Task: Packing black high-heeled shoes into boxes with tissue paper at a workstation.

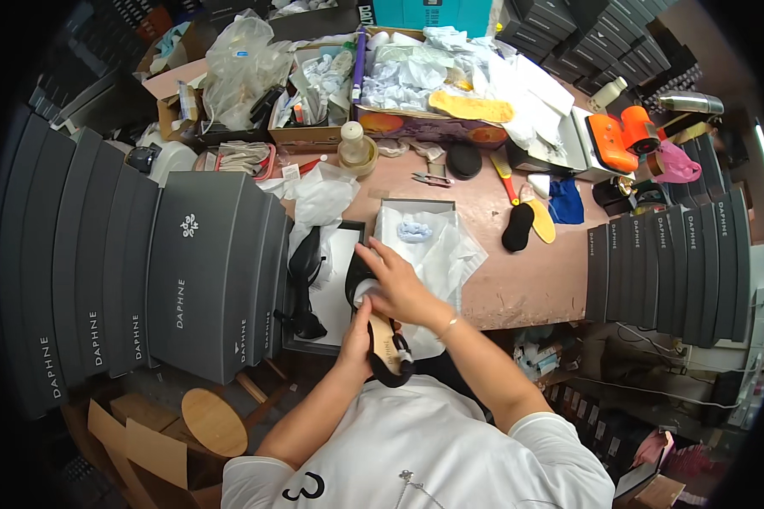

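Note:
A black shoe [385, 349] with a tan insole is tilted in front of my chest. It has an open back and a dark strap by the heel. My left hand [358, 346] is closed round its side, thumb along the upper edge. Over the toe lies my right hand [406, 293], fingers stretched and apart, touching the upper. A white wad [365, 293], seemingly paper, shows in the shoe's mouth beside the right thumb. To the left, another black shoe [304, 259] rests in an open grey shoebox [341, 246]. White tissue paper [437, 254] fills a second box beyond my hands.
Grey shoeboxes [204, 271] stand upright at left; more boxes [666, 271] line the right. Behind are a carton of crumpled paper [407, 76], a bottle [354, 144], snips [433, 180], insoles [542, 222], a brush [502, 174] and an orange tool [611, 140].

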### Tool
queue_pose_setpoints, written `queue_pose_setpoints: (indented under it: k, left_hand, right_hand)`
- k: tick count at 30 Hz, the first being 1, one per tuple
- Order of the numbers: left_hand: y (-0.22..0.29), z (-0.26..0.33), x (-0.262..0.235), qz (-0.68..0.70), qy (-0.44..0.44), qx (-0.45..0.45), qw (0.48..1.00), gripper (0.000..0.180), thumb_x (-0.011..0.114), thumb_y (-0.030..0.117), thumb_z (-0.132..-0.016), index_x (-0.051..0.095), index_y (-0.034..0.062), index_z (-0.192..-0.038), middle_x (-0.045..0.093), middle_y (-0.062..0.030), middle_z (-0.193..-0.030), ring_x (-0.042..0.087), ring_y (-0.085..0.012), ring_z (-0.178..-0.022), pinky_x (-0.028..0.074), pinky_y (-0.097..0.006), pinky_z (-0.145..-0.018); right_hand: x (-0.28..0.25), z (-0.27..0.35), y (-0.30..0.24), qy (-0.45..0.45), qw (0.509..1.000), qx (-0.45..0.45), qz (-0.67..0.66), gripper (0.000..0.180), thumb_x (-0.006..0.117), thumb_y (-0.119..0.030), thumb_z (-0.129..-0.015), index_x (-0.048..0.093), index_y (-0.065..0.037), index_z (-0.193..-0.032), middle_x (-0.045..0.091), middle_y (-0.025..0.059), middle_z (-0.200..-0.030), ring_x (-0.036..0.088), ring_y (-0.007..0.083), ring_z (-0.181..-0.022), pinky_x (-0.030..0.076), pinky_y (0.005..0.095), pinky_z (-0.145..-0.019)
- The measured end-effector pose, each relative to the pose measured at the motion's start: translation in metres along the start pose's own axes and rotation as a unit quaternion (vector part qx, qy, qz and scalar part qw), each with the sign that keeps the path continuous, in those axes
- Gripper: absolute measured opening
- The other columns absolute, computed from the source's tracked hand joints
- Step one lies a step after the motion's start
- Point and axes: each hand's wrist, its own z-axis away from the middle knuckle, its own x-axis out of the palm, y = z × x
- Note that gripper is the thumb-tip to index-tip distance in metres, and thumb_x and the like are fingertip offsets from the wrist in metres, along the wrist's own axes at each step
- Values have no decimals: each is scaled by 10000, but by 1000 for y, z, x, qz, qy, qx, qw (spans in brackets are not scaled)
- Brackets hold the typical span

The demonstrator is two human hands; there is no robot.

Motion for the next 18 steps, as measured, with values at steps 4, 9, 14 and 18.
queue_pose_setpoints:
  k: [4, 9, 14, 18]
  left_hand:
    - [27, 14, -9, 3, 22, -62, 998, 589, 473, 578, -906, 555, 29, -1103, 597, -83, -810, 610, -185, -694, 516, -290, -617]
    - [29, 6, -3, 14, 45, 31, 998, 654, 419, 593, -922, 510, -7, -1165, 598, -108, -1005, 605, -211, -809, 540, -341, -698]
    - [31, 0, 0, 19, 5, 35, 999, 686, 411, 693, -880, 504, 81, -1175, 571, -48, -1004, 598, -194, -863, 514, -353, -772]
    - [21, 6, 17, -79, -36, 70, 994, 621, 377, 664, -913, 507, 110, -1162, 586, -58, -988, 589, -179, -908, 497, -348, -765]
  right_hand:
    - [-27, -16, 86, 6, 957, 101, 272, 379, 693, -182, -752, 579, -39, -1083, 628, 122, -1044, 579, 286, -950, 406, 429, -807]
    - [1, -3, 121, -32, 951, 69, 301, 151, 606, -91, -718, 603, -78, -868, 636, 106, -872, 589, 258, -803, 363, 403, -752]
    - [-27, 19, 2, -15, 980, 104, -167, 266, 675, -19, -688, 539, -20, -917, 582, 122, -946, 596, 307, -820, 507, 337, -682]
    - [-7, 21, -18, 33, 998, -38, 36, 305, 764, -97, -648, 560, -77, -873, 577, 90, -978, 574, 293, -901, 496, 365, -731]
